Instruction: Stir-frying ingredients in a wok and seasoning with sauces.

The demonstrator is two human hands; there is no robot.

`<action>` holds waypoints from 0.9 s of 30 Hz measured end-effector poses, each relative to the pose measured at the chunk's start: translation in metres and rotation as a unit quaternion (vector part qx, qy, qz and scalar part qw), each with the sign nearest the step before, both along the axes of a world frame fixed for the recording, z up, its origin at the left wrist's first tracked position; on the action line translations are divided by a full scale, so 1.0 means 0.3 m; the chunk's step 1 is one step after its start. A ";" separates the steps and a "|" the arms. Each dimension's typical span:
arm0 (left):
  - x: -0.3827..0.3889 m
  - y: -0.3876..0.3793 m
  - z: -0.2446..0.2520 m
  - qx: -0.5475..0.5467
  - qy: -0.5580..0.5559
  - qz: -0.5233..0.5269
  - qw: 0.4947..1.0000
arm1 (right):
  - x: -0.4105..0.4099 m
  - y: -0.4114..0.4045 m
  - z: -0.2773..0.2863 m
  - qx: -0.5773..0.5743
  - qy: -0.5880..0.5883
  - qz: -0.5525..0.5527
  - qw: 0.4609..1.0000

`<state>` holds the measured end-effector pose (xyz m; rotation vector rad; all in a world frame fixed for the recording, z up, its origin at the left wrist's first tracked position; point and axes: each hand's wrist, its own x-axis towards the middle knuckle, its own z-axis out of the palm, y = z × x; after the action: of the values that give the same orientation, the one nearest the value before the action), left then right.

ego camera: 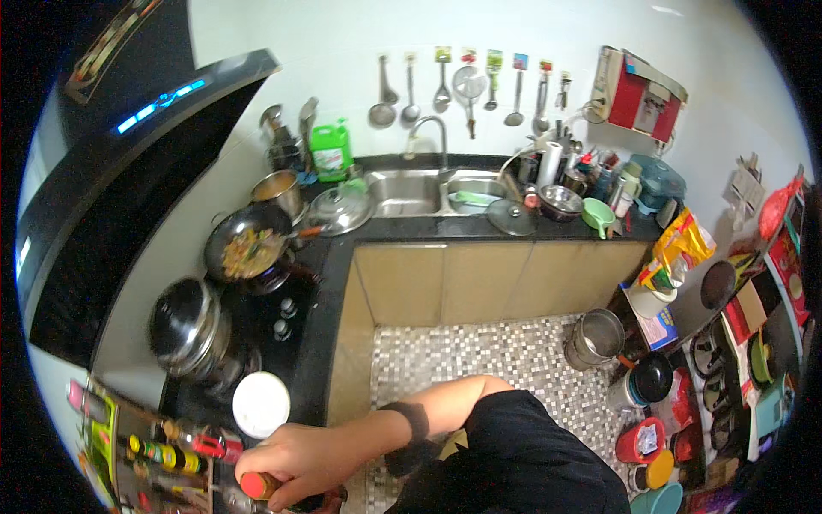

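My right hand (298, 453), with a dark band at the wrist, reaches left across the bottom of the view. Its fingers and thumb close around the neck of a bottle with a red cap (255, 486); most of the bottle is hidden. Just above the hand is a round white dish or lid (261, 405) on the black counter. Beside it are bottles with red (215, 443) and yellow (168, 455) parts. My left hand is out of view. Farther up, a black wok (218, 239) on the stove holds chopped food (250, 254) and a wooden-handled utensil (313, 231).
A lidded steel pot (186, 327) stands on the cooktop under the range hood (164, 103). A steel pot (279, 191) and a domed lid (340, 210) sit behind the wok. The double sink (404, 193) is along the far wall. Containers, including a red bucket (640, 440), line the right.
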<state>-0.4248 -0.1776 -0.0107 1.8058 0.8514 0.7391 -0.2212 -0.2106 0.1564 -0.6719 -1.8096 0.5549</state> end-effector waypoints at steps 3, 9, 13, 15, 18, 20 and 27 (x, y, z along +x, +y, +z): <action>0.184 0.005 -0.076 -0.055 0.013 -0.080 0.995 | 0.250 -0.118 -0.018 -0.150 -0.015 0.040 0.988; 0.678 -0.076 0.070 0.288 0.021 -0.194 0.937 | 0.779 -0.383 -0.316 -0.110 -0.057 -0.145 0.982; 0.925 -0.082 0.081 0.255 0.054 -0.218 0.941 | 1.019 -0.642 -0.320 -0.302 -0.074 -0.324 0.894; 1.043 -0.081 0.063 0.220 0.049 -0.191 0.955 | 1.121 -0.753 -0.396 -0.313 -0.069 -0.381 0.867; 1.192 0.003 -0.007 -0.027 -0.040 -0.286 0.957 | 1.225 -0.881 -0.496 -0.334 -0.034 -0.464 0.820; 1.299 -0.014 0.040 -0.113 0.000 -0.253 0.961 | 1.281 -0.937 -0.551 -0.348 0.005 -0.501 0.792; 1.681 -0.028 0.076 -0.266 -0.071 -0.332 0.902 | 1.618 -1.192 -0.637 -0.238 0.113 -0.838 0.477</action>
<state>0.0794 -0.1858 0.0121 1.3814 0.2524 0.1570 0.2643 -0.5684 -0.0347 -2.1390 -0.0242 -0.3085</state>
